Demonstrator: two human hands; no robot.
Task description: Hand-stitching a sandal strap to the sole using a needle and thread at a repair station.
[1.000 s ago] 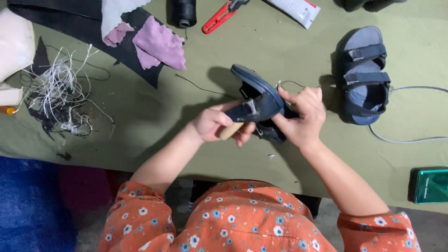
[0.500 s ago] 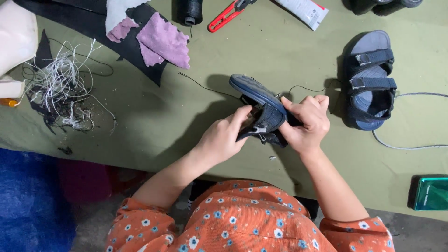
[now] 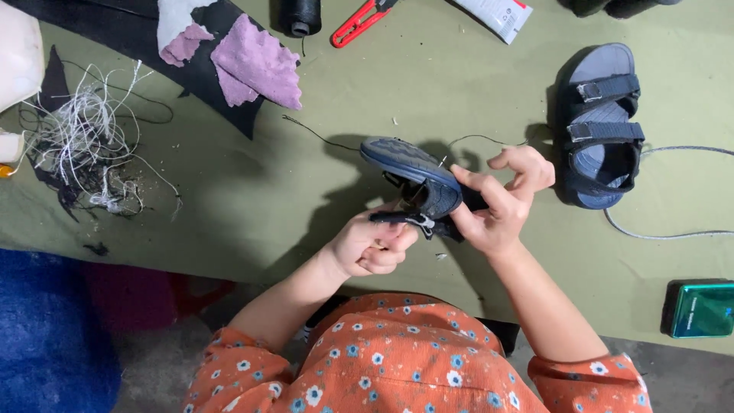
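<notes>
- Two hands meet on one dark blue sandal [image 3: 413,172], held sole-up above the olive-green table cover [image 3: 321,191], roughly at its centre.
- Your left hand [image 3: 371,245] has dropped since half a second ago: it then wrapped the sandal's near side, and now it sits below it, curled shut, pinching a dark strap [image 3: 401,219] at the sandal's 6 o'clock edge.
- Your right hand [image 3: 497,203] grips the heel end from 3 o'clock; the thumb lies along the sole while the index finger has lifted clear.
- Judging by that shift, you look to be drawing the strap taut rather than turning the shoe, which has barely moved.
- A thin dark thread [image 3: 321,136] trails off the toe toward 10 o'clock; another loops toward 2 o'clock.
- The sole is moulded rubber with a wavy tread, matte and flexible-looking; the straps look like woven webbing.
- The matching sandal [image 3: 600,126] lies upright at 3 o'clock, straps fastened, grey footbed showing.
- At 9 o'clock sits a tangle of white and black thread scraps [image 3: 84,153]; at 11 o'clock, fuzzy purple cloth pieces [image 3: 260,69] lie on black sheet material.
- Red-handled snips [image 3: 359,19] and a black thread spool [image 3: 300,15] lie at 12 o'clock; a glossy green box [image 3: 699,308] sits at 4 o'clock.
</notes>
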